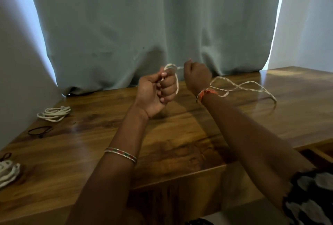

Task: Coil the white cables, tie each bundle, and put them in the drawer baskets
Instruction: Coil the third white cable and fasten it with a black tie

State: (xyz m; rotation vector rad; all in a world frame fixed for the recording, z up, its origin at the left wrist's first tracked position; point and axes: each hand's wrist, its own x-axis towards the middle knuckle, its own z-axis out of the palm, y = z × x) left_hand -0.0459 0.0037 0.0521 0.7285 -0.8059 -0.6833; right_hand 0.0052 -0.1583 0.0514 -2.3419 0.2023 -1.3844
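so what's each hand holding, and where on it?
Both hold one white cable. The left hand grips the coiled end, wrapped round its fingers; the right hand pinches the strand just beside it. The rest trails loose on the table.

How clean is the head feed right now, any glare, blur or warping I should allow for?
Head view: daylight blows out both window strips beside the curtain; glare streaks the table at right and left. The wide lens bends the edges. The right hand and the loose white cable look slightly motion-blurred; the left hand reads sharper.
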